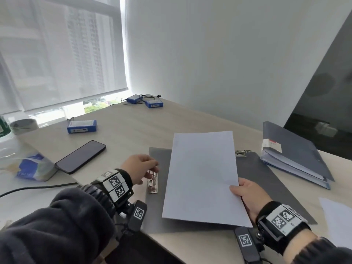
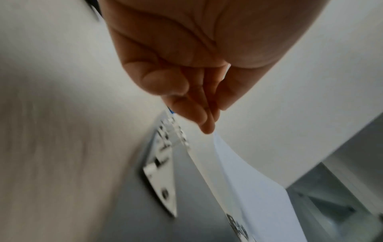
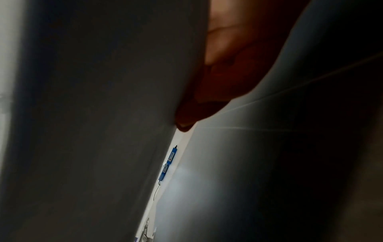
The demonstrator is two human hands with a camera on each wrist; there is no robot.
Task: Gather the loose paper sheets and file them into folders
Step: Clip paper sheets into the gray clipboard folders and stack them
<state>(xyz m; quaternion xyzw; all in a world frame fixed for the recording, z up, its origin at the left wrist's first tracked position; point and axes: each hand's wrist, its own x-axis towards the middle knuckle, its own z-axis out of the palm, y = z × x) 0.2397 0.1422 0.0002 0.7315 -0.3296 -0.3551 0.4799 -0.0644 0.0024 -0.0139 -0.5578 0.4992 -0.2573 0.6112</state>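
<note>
An open grey folder [image 1: 266, 180] lies flat on the table, with a metal clamp [image 1: 152, 182] along its left side. My right hand [image 1: 245, 191] pinches the right edge of a white paper sheet [image 1: 202, 176], thumb on top, and holds it tilted above the folder. My left hand [image 1: 146, 169] hovers over the top end of the clamp with fingers loosely bent. In the blurred left wrist view the left hand [image 2: 215, 117] holds nothing above the clamp [image 2: 163, 180], beside the sheet [image 2: 259, 196]. The right wrist view is dark, with fingers [image 3: 207, 85] under the sheet [image 3: 103, 114].
A closed dark blue folder [image 1: 297, 149] stuffed with papers lies at the right. Another loose sheet [image 1: 337, 221] shows at the right edge. A phone [image 1: 81, 156], a tissue pack [image 1: 32, 168], a cable and three blue boxes [image 1: 82, 126] occupy the left and far table.
</note>
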